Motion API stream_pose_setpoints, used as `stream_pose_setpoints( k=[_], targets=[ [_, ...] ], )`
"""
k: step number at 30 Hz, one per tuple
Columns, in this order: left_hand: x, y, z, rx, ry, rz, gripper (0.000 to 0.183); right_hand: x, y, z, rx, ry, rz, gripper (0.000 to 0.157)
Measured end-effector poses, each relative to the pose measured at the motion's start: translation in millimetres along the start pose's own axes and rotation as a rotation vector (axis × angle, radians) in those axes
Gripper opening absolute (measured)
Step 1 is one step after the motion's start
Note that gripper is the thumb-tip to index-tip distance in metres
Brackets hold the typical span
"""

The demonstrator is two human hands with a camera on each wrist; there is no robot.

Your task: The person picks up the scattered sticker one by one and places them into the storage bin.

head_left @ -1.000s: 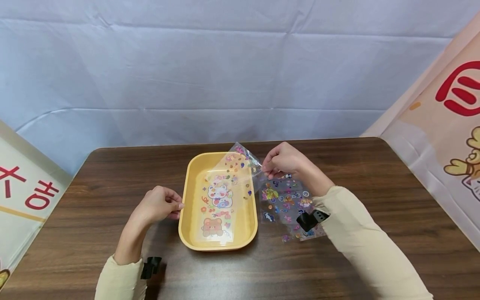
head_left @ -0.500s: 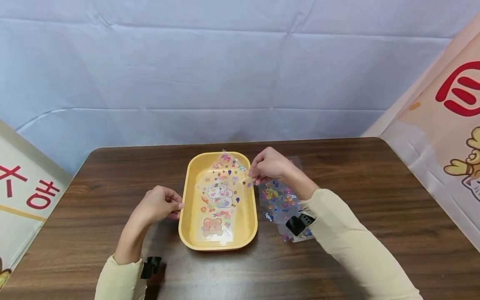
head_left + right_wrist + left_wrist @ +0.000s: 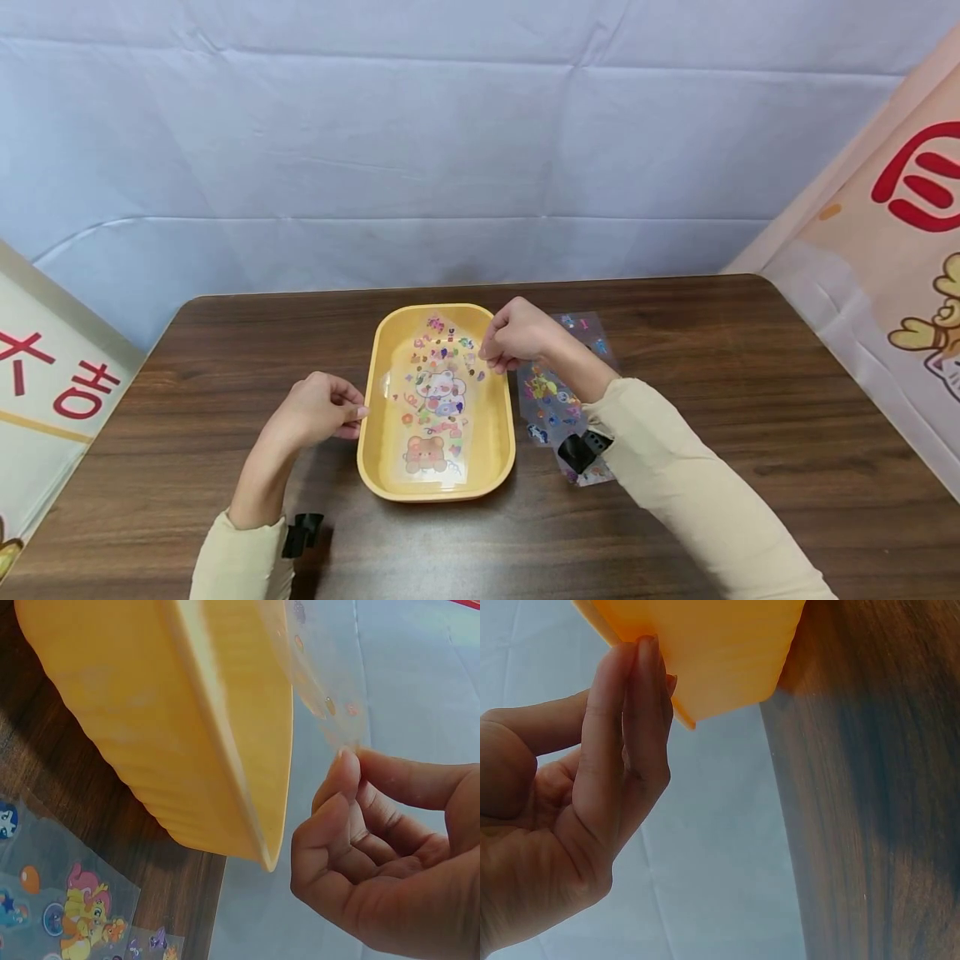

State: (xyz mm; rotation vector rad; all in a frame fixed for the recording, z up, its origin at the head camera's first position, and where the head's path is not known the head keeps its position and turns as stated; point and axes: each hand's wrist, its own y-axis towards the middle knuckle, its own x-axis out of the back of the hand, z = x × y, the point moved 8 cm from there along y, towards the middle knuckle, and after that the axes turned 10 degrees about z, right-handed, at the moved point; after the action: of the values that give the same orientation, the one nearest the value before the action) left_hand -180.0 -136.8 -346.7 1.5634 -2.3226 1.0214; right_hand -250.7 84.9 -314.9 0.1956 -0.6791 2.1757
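A yellow tray [image 3: 495, 458] stands on the table, and my left hand [image 3: 318, 408] pinches its left rim between thumb and fingers. In the left wrist view the fingertips [image 3: 646, 649] meet at the tray's edge. My right hand [image 3: 521, 337] is over the tray's right rim, pinching one corner of a clear sticker sheet [image 3: 330, 697] with small colourful prints. That sheet slants across the upper inside of the tray. Beneath it, on the tray floor, lies another clear sticker sheet [image 3: 426, 457] with a white bear and a brown bear.
Several clear sticker sheets [image 3: 551, 400] overlap on the wooden table [image 3: 735, 417] just right of the tray, partly hidden by the right forearm. A pale cloth [image 3: 480, 150] hangs behind the table's back edge.
My right hand has moved left from beyond the tray's right rim, bringing the pinched sticker sheet over the tray's inside. My left hand has stayed at the left rim.
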Motion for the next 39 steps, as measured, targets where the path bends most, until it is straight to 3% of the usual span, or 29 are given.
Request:
stream_pose_setpoints(
  k=[39],
  targets=[
    [-0.3,-1.6,-1.1,-0.024,-0.001,-0.008,0.010,19.8,-11,-13,0.015,-0.024,-0.025,0.012]
  ],
)
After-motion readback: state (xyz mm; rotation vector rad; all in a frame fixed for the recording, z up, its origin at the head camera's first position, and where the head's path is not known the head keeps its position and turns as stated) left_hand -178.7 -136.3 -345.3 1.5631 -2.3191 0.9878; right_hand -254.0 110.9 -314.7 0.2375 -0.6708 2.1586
